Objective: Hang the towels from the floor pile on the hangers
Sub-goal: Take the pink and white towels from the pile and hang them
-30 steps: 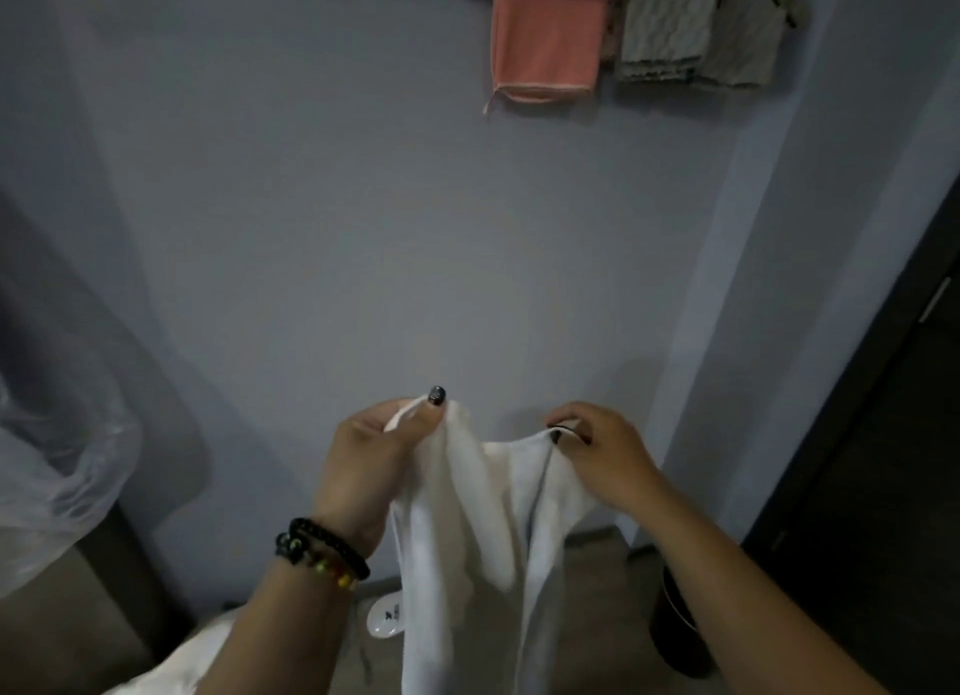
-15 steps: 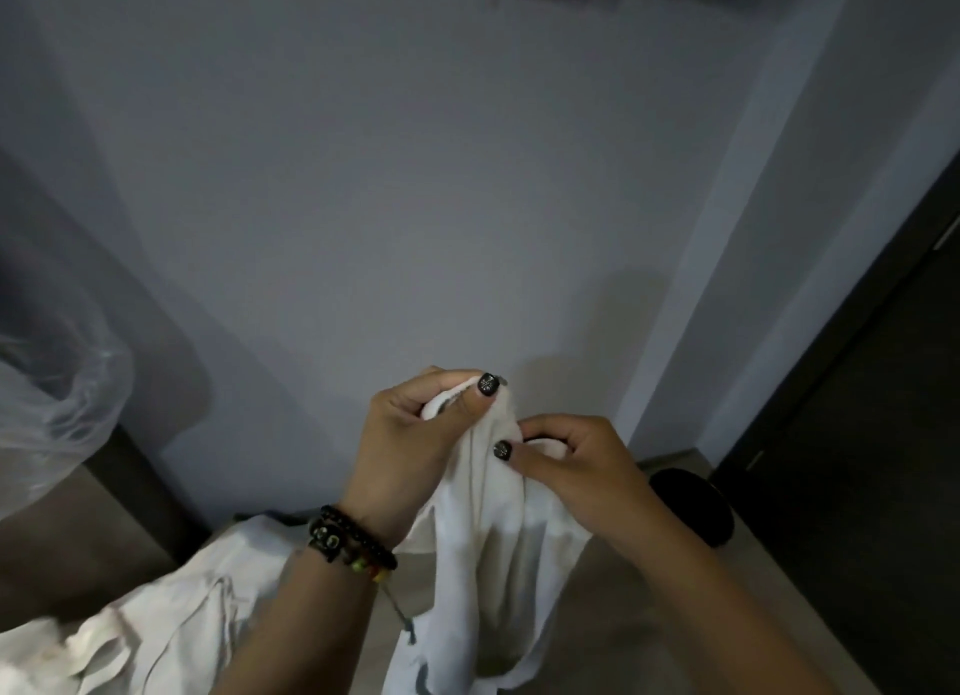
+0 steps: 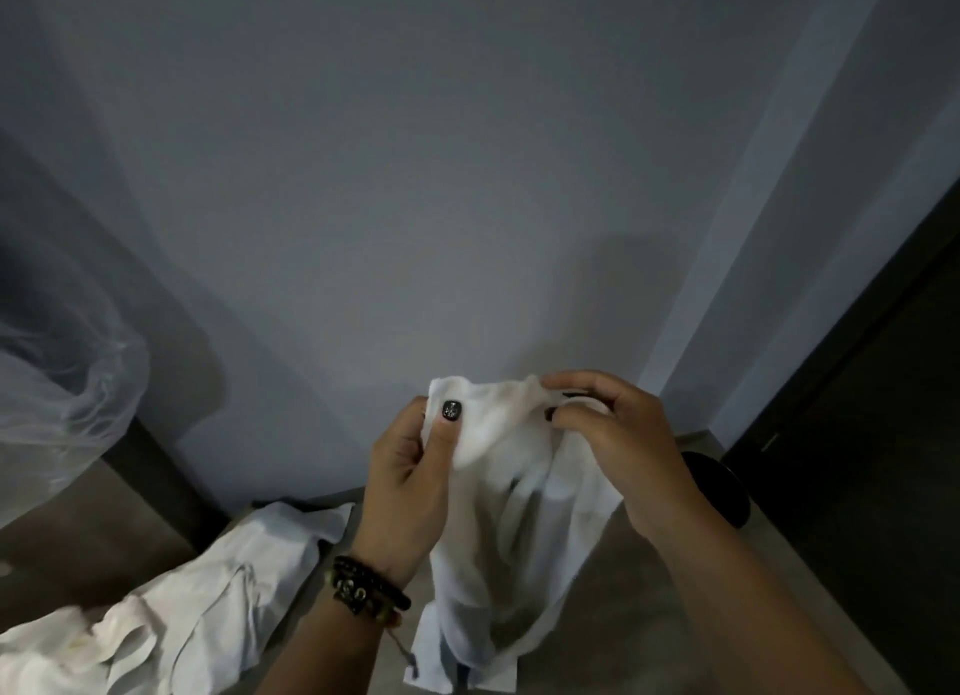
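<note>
A white towel (image 3: 498, 554) hangs in front of me, held up by its top edge. My left hand (image 3: 408, 481) pinches the left part of that edge between thumb and fingers, with beaded bracelets on the wrist. My right hand (image 3: 615, 434) grips the right part of the edge with curled fingers. The towel's lower end droops toward the floor. A pile of white towels (image 3: 171, 606) lies on the floor at the lower left. No hangers are in view.
A grey wall (image 3: 415, 174) fills the view ahead. A sheer plastic cover (image 3: 57, 382) bulges at the left over dark furniture (image 3: 150, 476). A dark round object (image 3: 719, 491) sits on the floor by the corner, and a dark door (image 3: 883, 434) stands at the right.
The view has tilted down, so the hung towels at the top are gone and the floor pile shows. My hands came together on the towel's top edge and have spread slightly apart again.
</note>
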`<state>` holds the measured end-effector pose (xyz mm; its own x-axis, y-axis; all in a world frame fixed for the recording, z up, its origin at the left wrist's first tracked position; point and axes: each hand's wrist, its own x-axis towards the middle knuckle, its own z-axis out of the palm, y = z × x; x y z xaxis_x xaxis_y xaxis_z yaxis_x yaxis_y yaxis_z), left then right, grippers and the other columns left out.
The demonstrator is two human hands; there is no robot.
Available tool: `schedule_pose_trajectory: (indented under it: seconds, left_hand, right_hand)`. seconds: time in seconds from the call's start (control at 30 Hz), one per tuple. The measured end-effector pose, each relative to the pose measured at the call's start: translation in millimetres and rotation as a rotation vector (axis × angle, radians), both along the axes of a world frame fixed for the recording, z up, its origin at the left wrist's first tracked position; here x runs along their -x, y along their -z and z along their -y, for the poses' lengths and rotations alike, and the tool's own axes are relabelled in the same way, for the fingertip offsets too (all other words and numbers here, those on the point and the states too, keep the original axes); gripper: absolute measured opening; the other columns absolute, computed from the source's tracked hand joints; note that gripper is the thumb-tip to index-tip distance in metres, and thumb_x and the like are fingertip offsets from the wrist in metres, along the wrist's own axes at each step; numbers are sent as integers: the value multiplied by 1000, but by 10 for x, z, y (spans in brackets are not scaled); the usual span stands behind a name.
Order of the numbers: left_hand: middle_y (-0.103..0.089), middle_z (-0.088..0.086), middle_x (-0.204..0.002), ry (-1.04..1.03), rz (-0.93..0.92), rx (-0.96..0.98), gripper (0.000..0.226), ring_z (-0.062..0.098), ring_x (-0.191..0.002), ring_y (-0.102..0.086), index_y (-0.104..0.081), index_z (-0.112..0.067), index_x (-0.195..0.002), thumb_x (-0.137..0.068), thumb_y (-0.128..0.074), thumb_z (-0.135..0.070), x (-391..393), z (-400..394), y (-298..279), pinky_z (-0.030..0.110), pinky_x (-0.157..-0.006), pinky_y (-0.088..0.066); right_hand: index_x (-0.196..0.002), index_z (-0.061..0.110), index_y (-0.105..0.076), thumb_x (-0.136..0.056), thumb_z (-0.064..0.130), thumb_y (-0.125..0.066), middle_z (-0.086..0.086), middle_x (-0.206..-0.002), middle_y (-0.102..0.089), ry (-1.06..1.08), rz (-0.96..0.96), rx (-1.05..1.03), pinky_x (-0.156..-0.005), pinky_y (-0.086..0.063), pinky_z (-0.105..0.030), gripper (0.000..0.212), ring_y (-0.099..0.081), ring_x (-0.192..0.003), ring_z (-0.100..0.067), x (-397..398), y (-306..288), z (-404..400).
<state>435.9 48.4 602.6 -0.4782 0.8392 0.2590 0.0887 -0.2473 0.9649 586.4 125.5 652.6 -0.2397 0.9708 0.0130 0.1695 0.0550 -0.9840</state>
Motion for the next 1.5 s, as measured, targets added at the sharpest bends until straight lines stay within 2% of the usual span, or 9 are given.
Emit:
schedule_pose_trajectory:
  seconds: [0.27, 0.37, 0.57, 0.77, 1.0, 1.1, 1.23, 1.33, 1.5]
  left_hand:
    - [-46, -11, -58, 194, -99, -22, 30, 3, -55, -41, -58, -32, -64, -93, -51, -26, 268, -25, -38, 19, -52, -35]
    - [-54, -10, -61, 149, -38, 8, 29, 5, -58, -48, -60, -26, -64, -91, -53, -33, 328, -95, 33, 20, -54, -41]
    - [-55, 16, -68, 100, -29, 53, 49, 18, -63, -48, -62, -5, -81, -74, -66, -53, 233, -418, 311, 36, -57, -40]
    - [-41, -11, -53, -34, -115, 180, 35, 5, -51, -37, -47, -26, -58, -76, -61, -53, 19, -847, 682, 24, -51, -33]
    - [-71, 1, -85, -217, -66, 136, 36, 4, -75, -62, -69, -18, -87, -89, -48, -47, -317, -1503, 532, 22, -68, -50]
    - [-51, 9, -59, -288, -67, 34, 52, 6, -55, -45, -52, -2, -68, -90, -44, -49, -442, -1753, 253, 21, -52, -39]
    - [-36, -10, -51, -338, 12, -70, 63, 4, -47, -32, -38, -13, -60, -86, -31, -70, -620, -2002, -14, 17, -45, -31]
    - [-42, -6, -57, -361, 0, -116, 74, 8, -55, -40, -42, -14, -63, -77, -27, -86, -741, -2141, -141, 19, -53, -38]
    - [-40, 7, -62, -332, -53, -97, 74, 13, -59, -40, -48, -3, -75, -82, -27, -74, -830, -2271, -253, 27, -57, -37]
  right_hand:
    - [-92, 14, -75, -65, 34, -76, 3, -89, -75, -384, -16, 78, -78, -53, -18, 33, -69, -85, -9, 225, 95, 53]
    - [-60, 14, -60, -76, 27, -78, 4, -56, -51, -289, 69, -45, -52, -37, -16, 28, -47, -55, -7, 260, 224, 18]
    - [-57, 15, -52, -76, 34, -65, 5, -54, -47, -92, -119, -81, -53, -36, -20, 30, -44, -54, -8, 361, 324, -240]
    - [-57, 20, -54, -88, 27, -67, 7, -56, -44, 16, -274, -147, -55, -32, -23, 34, -41, -58, -9, 202, 120, -837]
    - [-68, 19, -60, -83, 40, -69, 12, -86, -53, 53, 252, -447, -67, -35, -17, 28, -52, -83, -10, -404, 83, -1660]
    - [-77, 26, -61, -83, 46, -64, 14, -111, -54, 33, 318, -519, -77, -41, -16, 22, -48, -104, -9, -651, 89, -1892]
    - [-81, 16, -59, -75, 60, -56, -6, -70, -60, -93, -34, -212, -58, -43, -21, 45, -56, -63, -17, -802, 55, -2036]
    - [-78, 19, -52, -69, 45, -68, 11, -61, -53, -90, -60, -231, -50, -38, -12, 32, -45, -52, -2, -817, 83, -2132]
    - [-118, 57, -47, -39, 64, -83, 27, -106, -61, -529, 248, -181, -78, -46, -11, 87, -56, -99, 10, -798, 156, -2257]
